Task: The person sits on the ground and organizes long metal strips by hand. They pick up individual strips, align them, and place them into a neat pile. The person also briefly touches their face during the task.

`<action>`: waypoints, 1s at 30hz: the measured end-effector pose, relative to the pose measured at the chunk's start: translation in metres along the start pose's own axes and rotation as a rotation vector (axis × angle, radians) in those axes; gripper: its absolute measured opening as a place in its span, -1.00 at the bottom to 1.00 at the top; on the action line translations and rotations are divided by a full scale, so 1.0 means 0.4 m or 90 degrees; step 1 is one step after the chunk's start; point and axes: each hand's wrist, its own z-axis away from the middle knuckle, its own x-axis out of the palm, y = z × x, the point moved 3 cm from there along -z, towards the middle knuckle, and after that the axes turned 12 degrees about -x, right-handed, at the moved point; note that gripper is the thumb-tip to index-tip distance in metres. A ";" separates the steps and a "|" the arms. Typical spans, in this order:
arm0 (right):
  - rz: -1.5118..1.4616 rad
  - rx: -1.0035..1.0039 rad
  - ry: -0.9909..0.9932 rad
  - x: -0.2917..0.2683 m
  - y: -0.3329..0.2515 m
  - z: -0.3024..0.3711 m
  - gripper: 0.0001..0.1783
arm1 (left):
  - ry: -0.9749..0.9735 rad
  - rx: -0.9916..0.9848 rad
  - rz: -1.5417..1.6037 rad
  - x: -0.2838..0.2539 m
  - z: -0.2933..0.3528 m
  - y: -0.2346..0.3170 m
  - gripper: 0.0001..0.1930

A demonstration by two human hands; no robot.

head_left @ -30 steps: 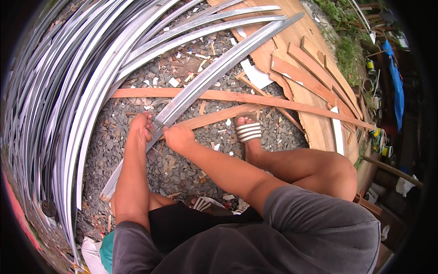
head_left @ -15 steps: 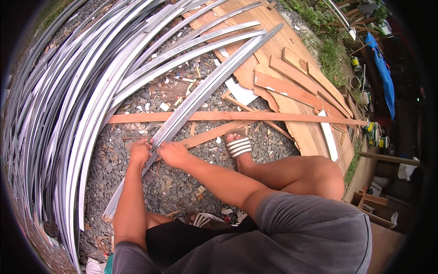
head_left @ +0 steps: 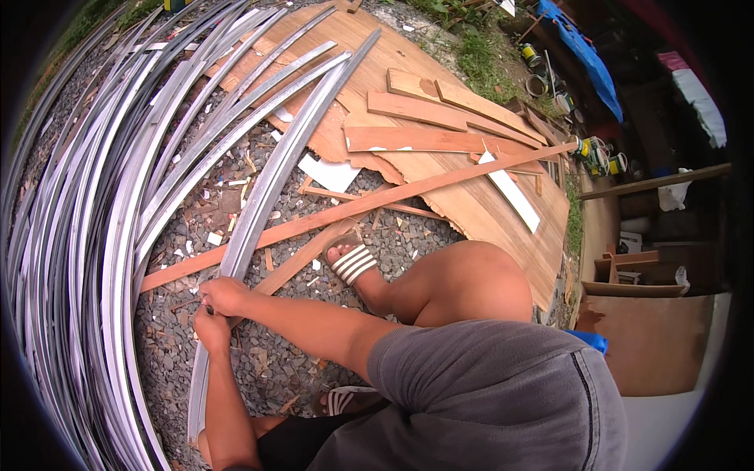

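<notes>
Long grey metal channels (head_left: 271,169), nested together, run at a slant across the gravel in front of me. My right hand (head_left: 225,297) is closed against their left edge, low on their length. Just below it my left hand (head_left: 212,328) is closed too, its fingertips close to those of the right. A small dark tip (head_left: 209,309) shows at the left fingers; its kind is too small to make out. Under my hands and left forearm the channels are partly hidden, and their near end (head_left: 196,416) lies beside that forearm.
A big stack of metal strips (head_left: 86,251) curves along the left. One long wooden strip (head_left: 314,226) crosses beneath the channels. Boards (head_left: 440,140) and a white piece (head_left: 510,192) rest on a plywood sheet (head_left: 463,200) at right. My sandalled foot (head_left: 351,259) stands on gravel.
The view has turned, so the channels now stand steeper and my hands appear lower and farther left. Both hands stay closed at the channels; the right now sits above the left.
</notes>
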 end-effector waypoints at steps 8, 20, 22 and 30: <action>0.000 0.085 0.053 0.030 0.004 -0.008 -0.82 | 0.047 0.057 0.021 -0.055 0.012 0.011 -0.85; 0.003 0.071 0.074 0.045 0.065 -0.045 -0.79 | 0.098 0.309 -0.075 -0.049 0.003 -0.012 -0.71; -0.017 0.108 0.093 0.053 0.074 -0.047 -0.82 | 0.088 0.311 -0.112 -0.050 0.007 -0.017 -0.69; -0.112 0.108 0.114 0.031 0.044 -0.034 -0.56 | 0.070 0.218 -0.232 -0.059 0.038 -0.014 -0.89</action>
